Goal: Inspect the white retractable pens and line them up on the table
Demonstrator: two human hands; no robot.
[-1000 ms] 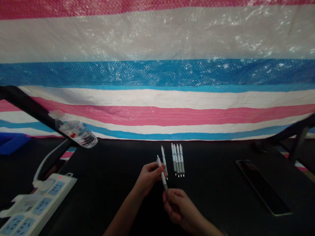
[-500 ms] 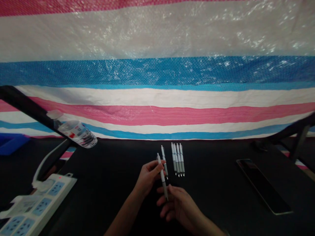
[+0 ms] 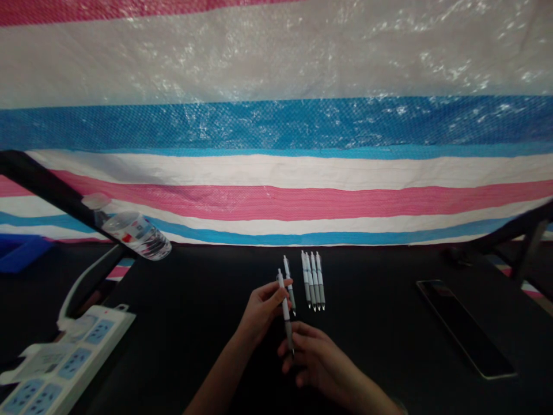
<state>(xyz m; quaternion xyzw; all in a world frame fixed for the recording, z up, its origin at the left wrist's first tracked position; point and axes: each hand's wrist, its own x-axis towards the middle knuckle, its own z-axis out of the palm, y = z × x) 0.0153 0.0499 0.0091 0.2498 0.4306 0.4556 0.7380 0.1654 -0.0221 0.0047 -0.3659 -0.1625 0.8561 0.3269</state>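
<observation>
A white pen (image 3: 284, 300) with a grey grip stands tilted between my hands, its tip pointing down toward me. My left hand (image 3: 259, 311) pinches its upper barrel between thumb and fingers. Around the grey grip near the tip, the fingers of my right hand (image 3: 315, 351) are closed, with some fingertips behind the pen. Just behind my left fingertips lies another white and grey pen (image 3: 291, 298), partly covered by that hand. Several matching pens (image 3: 313, 281) lie side by side to its right, tips toward me.
A dark phone (image 3: 464, 328) lies on the black table (image 3: 371, 323) at the right. To the left are a white power strip (image 3: 86, 351) with a plugged-in cable and a tilted plastic bottle (image 3: 138, 233). Striped sheeting (image 3: 276, 202) hangs behind the table's far edge.
My right hand has shifted slightly, and its fingers have closed onto the pen's grey grip. My left hand keeps its hold, and the pens on the table stay put.
</observation>
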